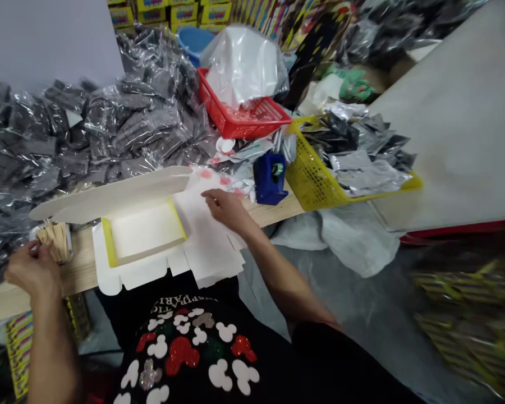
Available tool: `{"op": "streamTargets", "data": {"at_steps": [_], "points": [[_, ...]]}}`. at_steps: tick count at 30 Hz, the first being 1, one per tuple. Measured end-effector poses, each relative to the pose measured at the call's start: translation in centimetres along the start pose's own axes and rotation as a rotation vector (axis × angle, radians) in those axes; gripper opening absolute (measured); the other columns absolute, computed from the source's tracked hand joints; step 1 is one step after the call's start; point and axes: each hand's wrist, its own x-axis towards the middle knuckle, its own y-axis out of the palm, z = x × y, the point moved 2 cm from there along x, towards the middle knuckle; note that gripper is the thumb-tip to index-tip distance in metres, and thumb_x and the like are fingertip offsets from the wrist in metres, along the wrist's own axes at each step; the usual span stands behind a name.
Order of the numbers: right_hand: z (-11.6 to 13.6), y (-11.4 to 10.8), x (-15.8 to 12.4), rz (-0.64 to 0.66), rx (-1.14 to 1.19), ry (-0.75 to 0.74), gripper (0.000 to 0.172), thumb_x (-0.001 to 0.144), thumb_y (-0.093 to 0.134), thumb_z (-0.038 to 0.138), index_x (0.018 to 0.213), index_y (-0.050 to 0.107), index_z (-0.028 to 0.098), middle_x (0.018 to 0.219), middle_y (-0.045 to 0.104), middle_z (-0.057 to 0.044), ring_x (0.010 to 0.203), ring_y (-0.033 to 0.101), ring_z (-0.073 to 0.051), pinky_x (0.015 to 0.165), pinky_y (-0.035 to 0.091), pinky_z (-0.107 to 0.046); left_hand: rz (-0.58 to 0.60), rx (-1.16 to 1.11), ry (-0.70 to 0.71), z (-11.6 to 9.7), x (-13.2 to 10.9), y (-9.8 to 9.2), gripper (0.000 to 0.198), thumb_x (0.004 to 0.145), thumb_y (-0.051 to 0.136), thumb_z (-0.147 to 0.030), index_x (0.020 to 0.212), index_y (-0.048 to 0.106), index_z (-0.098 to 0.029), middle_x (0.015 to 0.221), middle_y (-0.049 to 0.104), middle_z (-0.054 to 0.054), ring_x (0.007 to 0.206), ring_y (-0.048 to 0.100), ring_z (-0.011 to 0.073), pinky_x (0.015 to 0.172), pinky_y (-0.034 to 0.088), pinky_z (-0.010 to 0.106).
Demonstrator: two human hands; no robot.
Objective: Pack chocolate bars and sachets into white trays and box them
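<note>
An open white cardboard box (143,230) with a yellow rim lies on the wooden table edge, its lid (113,193) folded back. A stack of flat white box blanks (210,247) sits right of it. My right hand (225,207) rests on the blanks, fingers curled, reaching toward small pink and white pieces (223,179); whether it holds one is unclear. My left hand (31,269) is at the far left, fingers pinched at a bundle of thin wooden sticks (55,240).
Heaps of grey plastic-wrapped packs (88,129) cover the back left. A red basket (244,115) with a white bag, a blue tape dispenser (270,178) and a yellow basket (320,179) of silver pouches stand to the right. A large grey board (458,123) lies far right.
</note>
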Motion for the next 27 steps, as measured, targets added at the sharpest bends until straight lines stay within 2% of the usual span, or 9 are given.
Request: {"op": "streamTargets", "data": {"at_steps": [4,8,12,15,18,20,23,25,27], "points": [[-2.8,-1.5,3.5,-0.083,-0.205,0.031,0.045,0.099,0.043,0.012,0.128,0.077,0.014,0.121,0.078,-0.018,0.111,0.07,-0.032,0.102,0.053,-0.046,0.018,0.044,-0.12,-1.2,0.1,-0.6,0.016,0.084,0.068,-0.018,0.097,0.075,-0.012,0.068,0.033,-0.006,0.073,0.037,0.0171,0.077,0.028,0.027],[-2.4,0.5,7.2,-0.046,-0.37,-0.048,0.052,0.095,0.044,0.009,0.142,0.066,0.007,0.14,0.064,-0.027,0.125,0.058,-0.038,0.104,0.048,-0.051,0.019,0.093,-0.13,-1.9,-0.1,-0.9,0.028,0.087,0.061,-0.012,0.11,0.078,-0.009,0.071,0.024,-0.007,0.075,0.03,0.0179,0.083,0.033,0.031],[-1.4,2.6,9.0,0.009,-0.483,-0.004,0.05,0.092,0.041,0.002,0.136,0.063,0.004,0.139,0.058,-0.031,0.127,0.052,-0.041,0.102,0.045,-0.051,-0.04,0.017,-0.144,-2.4,-0.3,-1.6,0.032,0.085,0.062,-0.014,0.112,0.078,-0.009,0.077,0.034,-0.004,0.08,0.039,0.0193,0.091,0.043,0.035],[-1.9,2.7,9.4,-0.007,-0.461,0.0,0.049,0.09,0.039,-0.002,0.132,0.063,0.005,0.135,0.058,-0.029,0.127,0.051,-0.039,0.104,0.044,-0.051,-0.29,-0.152,-0.011,-3.7,-1.8,-3.7,0.027,0.087,0.062,-0.022,0.107,0.077,-0.012,0.094,0.056,0.004,0.094,0.056,0.0234,0.095,0.05,0.037],[-3.3,2.1,9.6,-0.095,-0.414,0.011,0.044,0.094,0.04,0.002,0.131,0.062,0.009,0.132,0.058,-0.025,0.127,0.053,-0.037,0.105,0.046,-0.05,-0.433,-0.268,0.321,-6.4,-5.4,-6.3,0.025,0.095,0.065,-0.039,0.1,0.078,-0.019,0.1,0.069,0.007,0.098,0.066,0.0254,0.095,0.054,0.041],[-4.4,1.9,9.8,-0.184,-0.392,0.052,0.04,0.098,0.041,0.007,0.133,0.06,0.009,0.134,0.056,-0.024,0.127,0.054,-0.037,0.105,0.047,-0.051,-0.299,-0.292,0.625,-8.9,-8.3,-7.0,0.022,0.1,0.065,-0.039,0.097,0.08,-0.023,0.093,0.075,0.005,0.092,0.07,0.024,0.092,0.054,0.04],[-5.6,2.0,10.2,-0.204,-0.379,0.109,0.036,0.104,0.042,0.017,0.135,0.057,0.007,0.137,0.054,-0.027,0.127,0.058,-0.039,0.104,0.049,-0.056,0.029,-0.261,1.009,-12.4,-12.1,-5.8,0.027,0.106,0.056,-0.022,0.105,0.082,-0.028,0.098,0.079,0.004,0.089,0.072,0.0208,0.082,0.051,0.036],[-5.8,2.1,10.2,-0.18,-0.374,0.102,0.035,0.105,0.042,0.02,0.133,0.057,0.006,0.136,0.055,-0.029,0.124,0.059,-0.04,0.102,0.05,-0.057,0.19,-0.187,1.099,-14.3,-13.3,-3.9,0.035,0.107,0.051,-0.013,0.112,0.082,-0.028,0.101,0.08,0.006,0.089,0.071,0.0207,0.08,0.048,0.036],[-5.8,2.0,10.0,-0.173,-0.361,0.08,0.034,0.105,0.042,0.019,0.13,0.059,0.006,0.132,0.059,-0.029,0.121,0.061,-0.038,0.1,0.05,-0.056,0.321,-0.076,1.078,-15.7,-13.6,-1.7,0.038,0.105,0.049,-0.007,0.115,0.082,-0.024,0.1,0.078,0.009,0.091,0.07,0.0229,0.082,0.048,0.038]]}}
